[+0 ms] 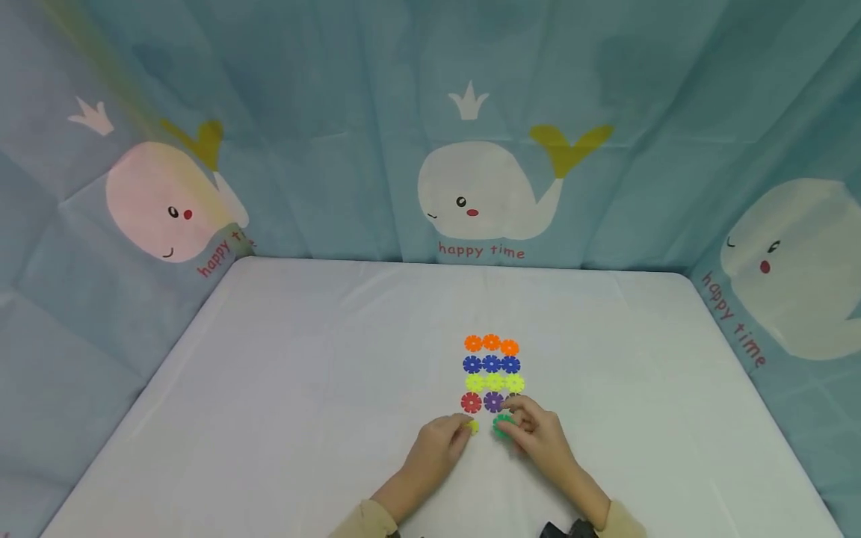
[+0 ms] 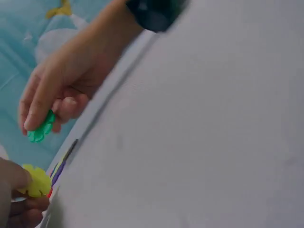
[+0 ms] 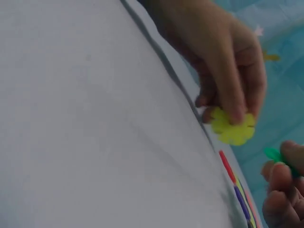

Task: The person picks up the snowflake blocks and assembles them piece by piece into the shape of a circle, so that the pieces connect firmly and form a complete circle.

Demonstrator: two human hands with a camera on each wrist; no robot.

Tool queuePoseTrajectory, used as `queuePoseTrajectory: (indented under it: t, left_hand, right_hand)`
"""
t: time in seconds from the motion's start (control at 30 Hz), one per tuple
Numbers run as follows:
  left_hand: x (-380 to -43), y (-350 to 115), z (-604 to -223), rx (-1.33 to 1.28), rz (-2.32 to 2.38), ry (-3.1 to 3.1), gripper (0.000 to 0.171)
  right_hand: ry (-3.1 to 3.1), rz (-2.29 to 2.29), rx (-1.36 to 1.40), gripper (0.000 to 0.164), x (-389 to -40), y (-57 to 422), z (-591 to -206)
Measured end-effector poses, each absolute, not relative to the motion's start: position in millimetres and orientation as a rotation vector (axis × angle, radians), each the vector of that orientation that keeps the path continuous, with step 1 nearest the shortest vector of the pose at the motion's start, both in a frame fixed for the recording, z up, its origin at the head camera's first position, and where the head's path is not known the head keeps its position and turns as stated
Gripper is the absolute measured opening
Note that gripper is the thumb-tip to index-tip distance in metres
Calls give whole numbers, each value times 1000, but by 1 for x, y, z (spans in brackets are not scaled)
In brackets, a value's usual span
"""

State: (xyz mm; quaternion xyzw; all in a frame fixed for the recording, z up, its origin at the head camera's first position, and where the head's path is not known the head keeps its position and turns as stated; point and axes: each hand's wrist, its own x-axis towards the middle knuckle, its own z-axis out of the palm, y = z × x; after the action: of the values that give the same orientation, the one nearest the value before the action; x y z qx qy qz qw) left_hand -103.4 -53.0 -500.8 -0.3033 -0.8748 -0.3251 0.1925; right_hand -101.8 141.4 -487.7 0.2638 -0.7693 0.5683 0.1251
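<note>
My left hand (image 1: 439, 447) pinches a yellow notched plastic disc (image 3: 233, 127) between thumb and fingers. Across from it, my right hand (image 1: 540, 435) pinches a green notched disc (image 1: 502, 426) by its edge. Both discs are held above the table, a short distance apart. Just beyond the hands lie rows of similar flat discs. The nearest row has a red disc (image 1: 471, 403), a purple disc (image 1: 494, 402) and a dark one partly hidden behind my right fingers. Behind it run yellow discs (image 1: 494, 382), then blue discs (image 1: 492, 364), then orange discs (image 1: 492, 342).
The white table (image 1: 323, 373) spreads wide around the discs. Blue curtains (image 1: 336, 187) printed with whales stand along its back and both sides. A dark band is on my right wrist (image 2: 156, 12).
</note>
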Motion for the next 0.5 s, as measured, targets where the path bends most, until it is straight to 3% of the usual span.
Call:
queuePoseTrajectory:
  t: [0.13,0.23,0.5]
  left_hand:
    - [-112,-65,-503,-783,-1150,-2304,16]
    - [-118,-70,-506,-777,-1270,-2232,19]
    - [-125,-73,-511,-767,-1432,-2217,6]
  right_hand:
    - [-2257,1920,620,10,-107,120,-473]
    - [-2256,1986,507,10,-115,107,-469]
    - [-2170,2046,529,6,-124,91,-477]
